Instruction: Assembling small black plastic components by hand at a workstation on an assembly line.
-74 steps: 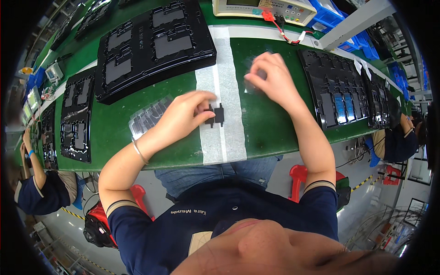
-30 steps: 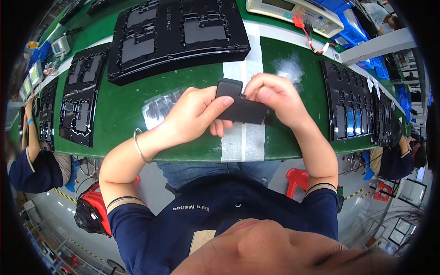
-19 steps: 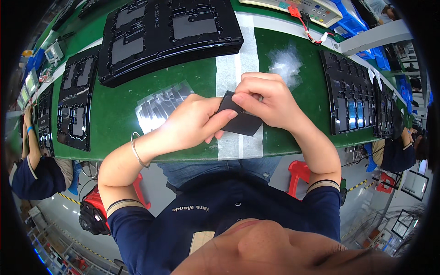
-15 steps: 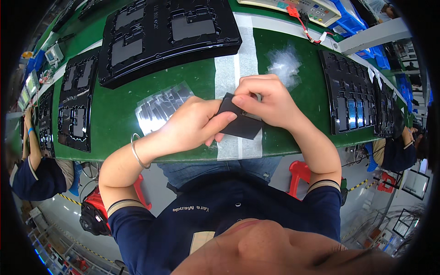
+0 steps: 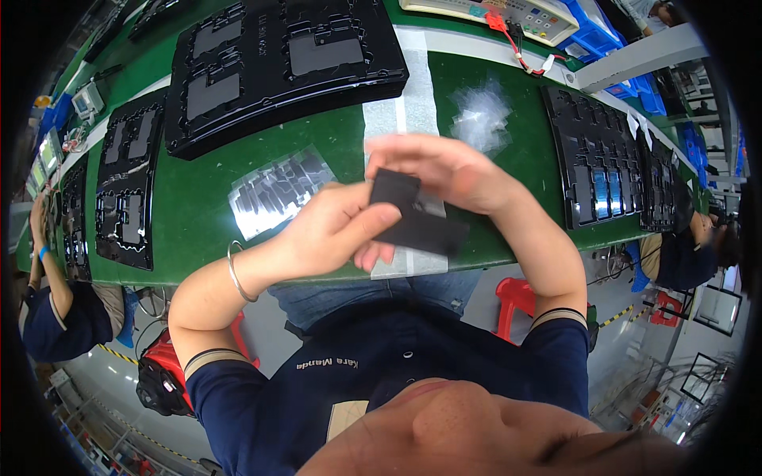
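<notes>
My left hand (image 5: pixel 345 226) grips a flat black L-shaped piece (image 5: pixel 413 218) by its left edge, thumb on top and fingers underneath. My right hand (image 5: pixel 448 170) is just beyond the piece, its fingers stretched out to the left and loosely curved, somewhat blurred. No grip by the right fingers shows; whether they touch the piece's far edge I cannot tell. Left of my left hand, a clear sheet with dark and shiny strips (image 5: pixel 282 190) lies on the green table (image 5: pixel 492 226).
A stack of black moulded trays (image 5: pixel 286 71) stands at the back left, with another tray (image 5: pixel 131 178) beside it. Clear film pieces (image 5: pixel 480 119) lie beyond my right hand. A black tray with slots (image 5: pixel 591 155) is at the right, a control box (image 5: pixel 508 16) at the back. Co-workers sit at both sides.
My right hand has come off the black piece's face, its pinch opened into stretched fingers. The left hand still holds the piece.
</notes>
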Demonstrator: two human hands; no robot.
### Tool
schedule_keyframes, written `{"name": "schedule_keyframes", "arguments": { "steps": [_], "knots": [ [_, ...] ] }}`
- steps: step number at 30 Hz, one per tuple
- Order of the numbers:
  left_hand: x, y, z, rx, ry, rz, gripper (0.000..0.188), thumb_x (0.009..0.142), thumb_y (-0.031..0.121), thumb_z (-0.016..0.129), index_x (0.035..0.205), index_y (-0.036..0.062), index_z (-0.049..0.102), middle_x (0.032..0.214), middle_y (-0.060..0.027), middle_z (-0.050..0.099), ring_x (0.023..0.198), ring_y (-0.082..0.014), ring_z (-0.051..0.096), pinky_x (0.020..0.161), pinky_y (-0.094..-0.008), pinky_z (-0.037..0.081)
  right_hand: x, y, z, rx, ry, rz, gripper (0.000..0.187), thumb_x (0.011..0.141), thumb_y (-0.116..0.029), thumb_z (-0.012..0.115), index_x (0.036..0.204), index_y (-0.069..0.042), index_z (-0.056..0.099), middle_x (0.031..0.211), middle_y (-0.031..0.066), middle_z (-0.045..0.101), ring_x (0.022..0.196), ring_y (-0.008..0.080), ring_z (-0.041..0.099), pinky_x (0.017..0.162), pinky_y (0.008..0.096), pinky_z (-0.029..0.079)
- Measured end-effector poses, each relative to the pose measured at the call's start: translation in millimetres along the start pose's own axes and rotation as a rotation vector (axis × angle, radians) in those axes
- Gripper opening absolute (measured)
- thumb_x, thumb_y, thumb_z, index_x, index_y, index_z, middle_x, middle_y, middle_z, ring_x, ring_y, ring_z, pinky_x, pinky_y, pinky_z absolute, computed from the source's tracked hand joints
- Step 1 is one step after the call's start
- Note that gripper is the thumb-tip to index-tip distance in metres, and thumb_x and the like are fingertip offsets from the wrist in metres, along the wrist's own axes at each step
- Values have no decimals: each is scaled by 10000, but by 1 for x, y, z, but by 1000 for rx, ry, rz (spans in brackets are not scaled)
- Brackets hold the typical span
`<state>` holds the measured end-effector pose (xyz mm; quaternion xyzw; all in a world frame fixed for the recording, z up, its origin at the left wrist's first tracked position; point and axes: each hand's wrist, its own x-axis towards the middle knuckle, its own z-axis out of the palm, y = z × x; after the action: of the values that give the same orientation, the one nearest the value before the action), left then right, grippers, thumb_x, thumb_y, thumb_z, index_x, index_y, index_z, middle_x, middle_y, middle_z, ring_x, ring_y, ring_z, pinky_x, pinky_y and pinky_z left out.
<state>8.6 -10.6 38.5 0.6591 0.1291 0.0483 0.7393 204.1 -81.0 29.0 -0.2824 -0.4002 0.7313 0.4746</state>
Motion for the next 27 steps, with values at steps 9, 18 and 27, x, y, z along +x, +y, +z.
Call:
{"name": "schedule_keyframes", "arguments": {
  "steps": [9,18,27],
  "knots": [
    [13,-20,-13,970,92,446,369,724,156,647,1024,-32,544,1073,-160,557,1003,-321,536,842,-402,460,-49,-9,0,-1090,646,-501,163,674,3,706,823,-22,646,704,38,573,590,100,489,511,220,358],
    [4,-27,-16,1104,-40,443,492,623,154,673,1038,-75,545,1167,-172,518,1104,-326,501,860,-378,470,-62,21,-2,-1825,215,-656,243,595,-156,673,783,-9,629,706,30,535,610,171,510,473,256,422],
    [3,-30,-22,1113,-114,397,495,603,225,670,1040,10,586,1213,-105,514,1139,-293,464,837,-381,446,-67,7,-10,-1588,224,69,746,454,-335,779,1123,-83,567,1231,96,448,1104,296,408,873,421,333]
  ]
}}
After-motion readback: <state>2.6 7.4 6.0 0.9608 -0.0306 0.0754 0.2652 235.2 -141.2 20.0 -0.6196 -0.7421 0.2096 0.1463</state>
